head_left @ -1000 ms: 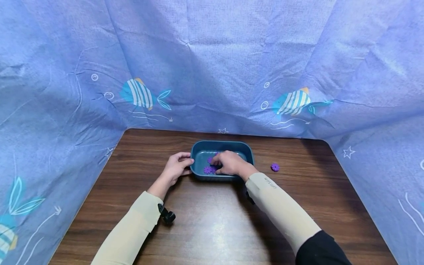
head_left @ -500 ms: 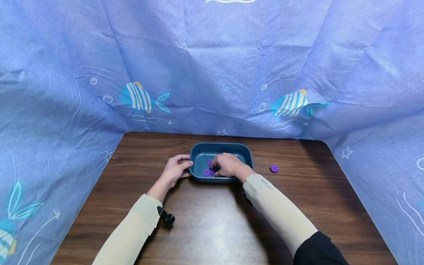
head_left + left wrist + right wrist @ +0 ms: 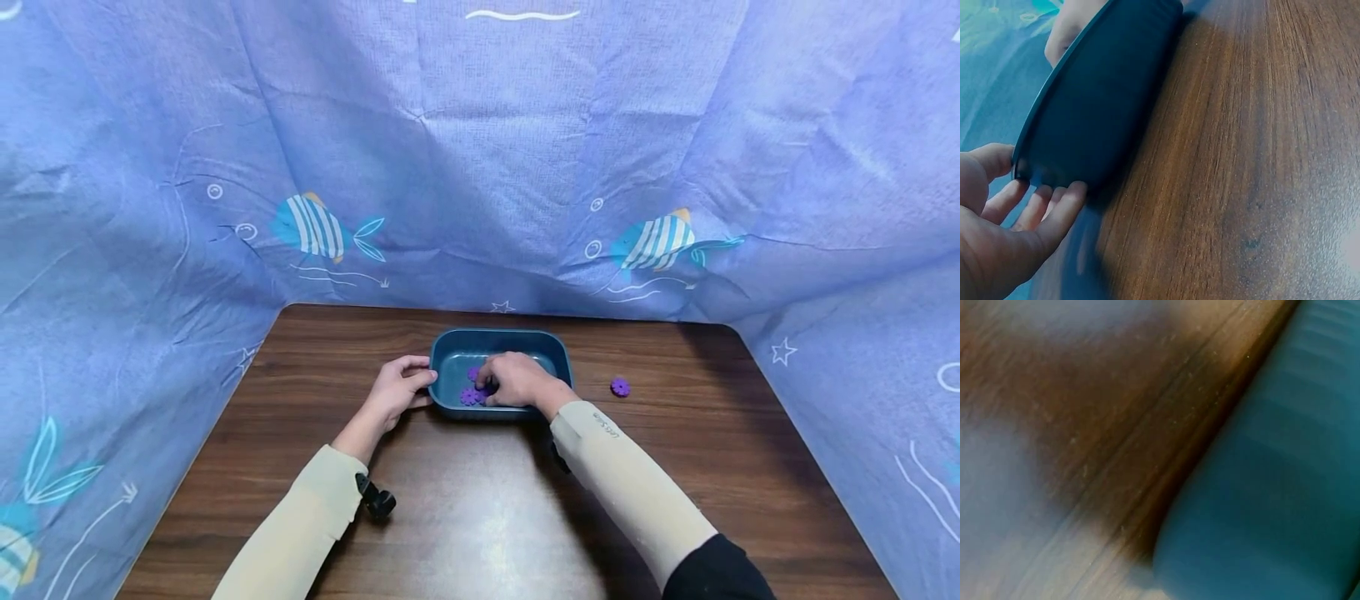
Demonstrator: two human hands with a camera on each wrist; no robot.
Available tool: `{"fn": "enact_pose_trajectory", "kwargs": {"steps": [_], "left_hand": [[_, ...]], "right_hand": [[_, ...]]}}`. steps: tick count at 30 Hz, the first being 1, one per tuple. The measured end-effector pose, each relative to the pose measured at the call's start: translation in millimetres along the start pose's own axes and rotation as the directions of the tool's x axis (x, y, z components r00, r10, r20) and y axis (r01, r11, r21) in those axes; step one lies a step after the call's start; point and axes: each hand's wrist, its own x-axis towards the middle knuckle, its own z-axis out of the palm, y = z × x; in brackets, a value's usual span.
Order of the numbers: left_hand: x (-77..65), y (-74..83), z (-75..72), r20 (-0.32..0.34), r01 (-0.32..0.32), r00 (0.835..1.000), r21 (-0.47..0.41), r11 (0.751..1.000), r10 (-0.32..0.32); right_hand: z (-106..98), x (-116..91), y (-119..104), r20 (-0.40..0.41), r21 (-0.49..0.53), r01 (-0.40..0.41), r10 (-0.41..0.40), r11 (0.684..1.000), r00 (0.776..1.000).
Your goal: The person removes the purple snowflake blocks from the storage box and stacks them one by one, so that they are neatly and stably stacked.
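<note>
A dark teal rectangular tub (image 3: 501, 336) stands on the table with several purple flower-shaped discs inside. My left hand (image 3: 395, 390) grips the tub's left end, thumb at the rim and fingers against the outer wall, as the left wrist view also shows on the tub's side (image 3: 1091, 94). My right hand (image 3: 517, 379) reaches in over the front right side, its fingers bent down among the discs (image 3: 469, 397). Whether it pinches one I cannot tell. The right wrist view holds only the tub's outer wall (image 3: 1272, 487) and table, without that hand.
One purple flower-shaped disc (image 3: 620, 387) lies on the wooden table (image 3: 465, 517) to the right of the tub. A blue fish-patterned cloth (image 3: 495, 167) hangs behind the table and at both sides. A small black camera (image 3: 377, 500) sits on the left wrist.
The whole scene sits slightly lower in the head view. A purple disc seen behind my right hand a second ago is out of sight. Both hands stay almost where they were.
</note>
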Motion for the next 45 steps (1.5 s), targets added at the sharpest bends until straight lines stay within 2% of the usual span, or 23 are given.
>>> {"fn": "enact_pose_trajectory", "kwargs": {"steps": [12, 19, 25, 45], "left_hand": [[1.1, -2.4, 1.5, 0.000, -0.008, 1.000, -0.011, 1.000, 0.008], [1.1, -2.3, 1.0, -0.010, -0.002, 1.000, -0.004, 1.000, 0.002], [-1.1, -1.1, 0.3, -0.014, -0.004, 1.000, -0.004, 1.000, 0.003], [-0.3, 1.5, 0.9, -0.010, -0.003, 1.000, -0.002, 1.000, 0.003]], "right_hand": [[-7.5, -8.8, 6.5, 0.026, 0.123, -0.003, 0.000, 0.992, 1.000], [-13.1, -14.9, 11.0, -0.006, 0.167, 0.002, -0.001, 0.986, 1.000], [-18.0, -19.2, 17.4, -0.011, 0.189, -0.031, 0.034, 0.981, 0.999], [-32.5, -41.1, 35.1, -0.149, 0.196, 0.025, 0.005, 0.980, 0.989]]}}
